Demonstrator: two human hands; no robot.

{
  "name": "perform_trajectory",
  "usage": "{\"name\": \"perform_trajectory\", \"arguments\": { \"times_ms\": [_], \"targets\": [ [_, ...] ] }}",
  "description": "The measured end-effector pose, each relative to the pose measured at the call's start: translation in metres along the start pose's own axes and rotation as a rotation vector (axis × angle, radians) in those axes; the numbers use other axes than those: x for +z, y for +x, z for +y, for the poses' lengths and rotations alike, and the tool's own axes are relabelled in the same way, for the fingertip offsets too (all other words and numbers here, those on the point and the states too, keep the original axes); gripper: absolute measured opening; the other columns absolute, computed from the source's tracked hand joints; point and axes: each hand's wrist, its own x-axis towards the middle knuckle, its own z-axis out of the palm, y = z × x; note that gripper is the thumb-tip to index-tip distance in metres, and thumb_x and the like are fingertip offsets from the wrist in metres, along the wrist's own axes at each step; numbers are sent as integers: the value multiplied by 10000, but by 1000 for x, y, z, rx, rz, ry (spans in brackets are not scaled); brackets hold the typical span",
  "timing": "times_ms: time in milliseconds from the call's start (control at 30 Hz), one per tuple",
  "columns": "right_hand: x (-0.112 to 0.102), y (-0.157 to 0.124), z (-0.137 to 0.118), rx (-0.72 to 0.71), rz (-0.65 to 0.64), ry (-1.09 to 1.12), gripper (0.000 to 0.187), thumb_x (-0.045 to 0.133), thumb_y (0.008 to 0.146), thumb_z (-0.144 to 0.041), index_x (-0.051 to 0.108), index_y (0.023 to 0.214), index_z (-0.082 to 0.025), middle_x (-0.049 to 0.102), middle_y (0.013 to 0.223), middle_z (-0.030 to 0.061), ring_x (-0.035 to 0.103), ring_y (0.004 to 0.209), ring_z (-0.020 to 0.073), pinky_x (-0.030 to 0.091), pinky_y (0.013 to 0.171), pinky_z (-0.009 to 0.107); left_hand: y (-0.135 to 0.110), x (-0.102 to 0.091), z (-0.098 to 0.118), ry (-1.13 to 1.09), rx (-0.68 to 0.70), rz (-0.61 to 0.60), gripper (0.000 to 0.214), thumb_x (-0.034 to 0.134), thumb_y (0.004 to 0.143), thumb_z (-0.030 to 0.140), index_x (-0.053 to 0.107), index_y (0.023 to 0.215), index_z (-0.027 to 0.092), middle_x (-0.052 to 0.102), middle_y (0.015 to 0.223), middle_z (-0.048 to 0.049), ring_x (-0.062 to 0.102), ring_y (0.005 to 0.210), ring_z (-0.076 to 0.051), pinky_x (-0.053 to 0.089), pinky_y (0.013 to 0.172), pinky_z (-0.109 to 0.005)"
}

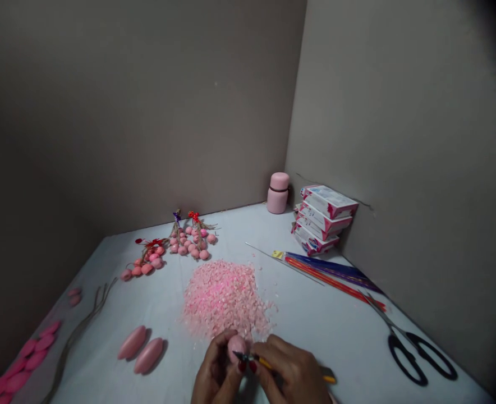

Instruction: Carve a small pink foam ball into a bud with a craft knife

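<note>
At the near edge of the pile of pink shavings, my left hand is closed around a small rounded pink piece that looks like soap. My right hand grips a craft knife with a yellow handle. Its dark pointed tip lies against the front of the pink piece, between my two thumbs. The handle's rear end sticks out past my right hand. Two pink spindle-shaped pieces lie to the left of my left hand.
Bundles of pink balls on twine lie at the back left. Brown cords and brighter pink pieces line the left side. On the right are scissors, red and blue strips, stacked boxes and a pink flask.
</note>
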Motion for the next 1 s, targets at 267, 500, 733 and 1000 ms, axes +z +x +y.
{"name": "perform_trajectory", "arguments": {
  "times_ms": [267, 500, 733, 1000],
  "targets": [
    [-1, 0, -2, 22, -1, 56, 239, 416, 893, -253, 639, 979, -253, 658, 773, 21, 637, 668, 159, 470, 588, 229, 0, -4, 0, 16, -24, -67, 307, 756, 618, 391, 689, 853, 207, 700, 736, -40, 602, 748, -198, 447, 707, -287],
    [3, -2, 1, 38, 16, 72, 212, 433, 888, -251, 642, 922, -244, 645, 748, 18, 627, 663, 154, 448, 583, 219, -1, -4, 1, 48, -16, -86, 293, 732, 649, 391, 673, 867, 205, 696, 757, -41, 597, 761, -196, 442, 722, -286],
    [2, 0, 1, 56, 36, 67, 221, 423, 889, -252, 644, 884, -234, 650, 739, 16, 631, 660, 153, 444, 584, 221, -1, -5, 3, 58, 15, -79, 275, 755, 627, 344, 687, 855, 206, 717, 774, -45, 605, 779, -213, 447, 730, -299],
    [3, 1, 1, 73, 49, 72, 212, 437, 881, -231, 644, 922, -250, 662, 778, 12, 642, 693, 154, 450, 604, 220, 2, -8, 1, 75, -2, -83, 298, 745, 626, 387, 687, 864, 217, 690, 775, -45, 580, 764, -212, 440, 668, -289]
  ]
}}
